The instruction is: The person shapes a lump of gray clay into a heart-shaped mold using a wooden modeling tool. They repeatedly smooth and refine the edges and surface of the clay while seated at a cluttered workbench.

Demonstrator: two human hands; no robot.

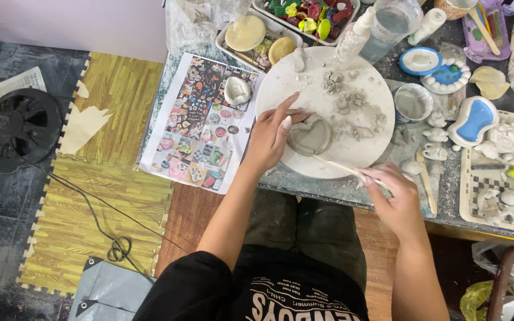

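A grey heart-shaped clay dish (312, 135) lies on a round white board (352, 77) on the worktable. My left hand (272, 139) rests against the dish's left side, fingers curled round its rim. My right hand (391, 196) is at the table's near edge and grips a thin wooden stick (339, 166) whose tip touches the dish's lower edge. Clay crumbs (352, 107) are scattered on the board above and right of the dish.
A printed sheet of coloured pictures (200, 128) lies left of the board. Trays of painted pieces (313, 15), squeeze bottles (355, 32), a small water cup (413, 102), a blue-and-white dish (474, 122) and a tray of small white figures (504, 178) crowd the table. A black fan (22, 128) sits on the floor.
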